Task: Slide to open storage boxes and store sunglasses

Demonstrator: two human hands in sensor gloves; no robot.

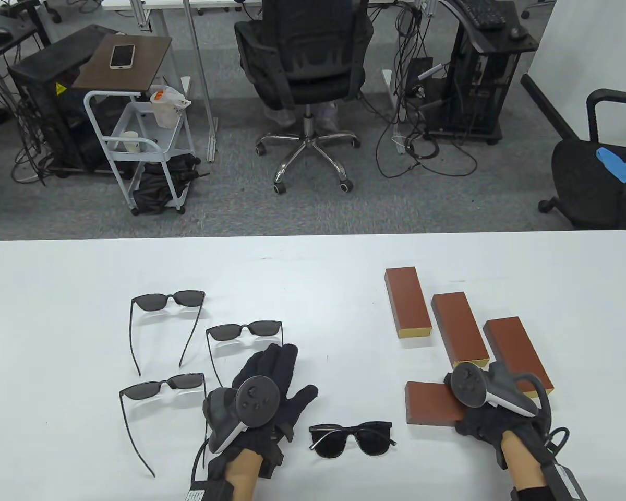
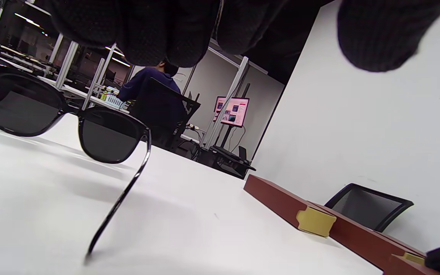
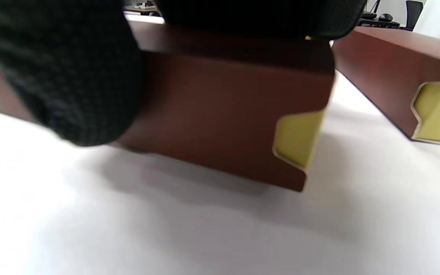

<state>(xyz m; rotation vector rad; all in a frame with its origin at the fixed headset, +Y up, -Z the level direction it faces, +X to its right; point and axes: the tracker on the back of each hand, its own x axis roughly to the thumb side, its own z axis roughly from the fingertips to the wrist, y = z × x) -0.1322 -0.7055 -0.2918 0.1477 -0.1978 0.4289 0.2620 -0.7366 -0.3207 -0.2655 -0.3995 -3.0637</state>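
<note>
Four brown storage boxes with yellow inner ends lie on the right of the white table (image 1: pixel 313 271). My right hand (image 1: pixel 480 421) grips the nearest box (image 1: pixel 432 404), which lies crosswise. In the right wrist view my thumb (image 3: pixel 63 76) presses on its side (image 3: pixel 223 114). My left hand (image 1: pixel 279 373) is open with its fingers spread, just left of a folded pair of black sunglasses (image 1: pixel 352 438). It holds nothing. An unfolded pair (image 1: pixel 244 331) lies just beyond its fingertips and shows close in the left wrist view (image 2: pixel 63 118).
Two more unfolded sunglasses (image 1: pixel 168 300) (image 1: pixel 161 385) lie on the left. The other three boxes (image 1: pixel 408 301) (image 1: pixel 459 329) (image 1: pixel 516 352) lie side by side beyond my right hand. Office chairs and a cart stand past the table's far edge.
</note>
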